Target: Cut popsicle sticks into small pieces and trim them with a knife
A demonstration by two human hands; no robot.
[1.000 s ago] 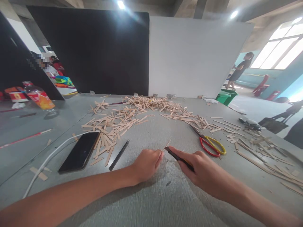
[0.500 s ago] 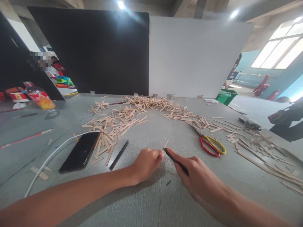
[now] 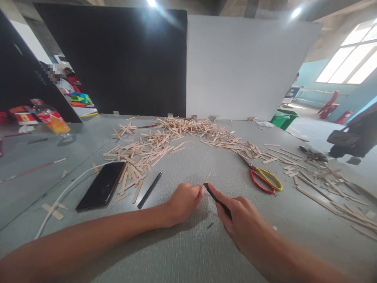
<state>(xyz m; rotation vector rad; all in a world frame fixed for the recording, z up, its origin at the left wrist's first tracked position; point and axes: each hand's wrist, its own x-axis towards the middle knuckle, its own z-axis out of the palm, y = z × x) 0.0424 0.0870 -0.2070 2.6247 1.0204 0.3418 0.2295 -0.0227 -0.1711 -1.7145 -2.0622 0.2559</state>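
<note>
My left hand (image 3: 185, 202) is closed on a thin wooden stick (image 3: 207, 178), whose tip sticks up past the fingertips. My right hand (image 3: 240, 214) grips a dark cutter (image 3: 219, 200), the index finger laid along its top. The cutter's front end meets the stick close to my left fingertips. Beside my left forearm lies a black pen (image 3: 149, 190). Scissors (image 3: 263, 179) with red and yellow handles rest beyond my right hand. A pile of flat wooden sticks (image 3: 188, 126) spreads in an arc across the grey table.
A phone (image 3: 101, 186) with a white cable (image 3: 66, 188) lies at the left. A tilted drink bottle (image 3: 53, 120) is farther back. Black (image 3: 126, 59) and white (image 3: 241, 67) panels stand behind the table. More wood strips (image 3: 321, 200) lie at the right, where a person in dark clothing (image 3: 356, 135) is partly visible.
The view has shifted slightly. Both hands keep nearly the same place, with the cutter still against the stick. The person at the far right shows more to the left.
</note>
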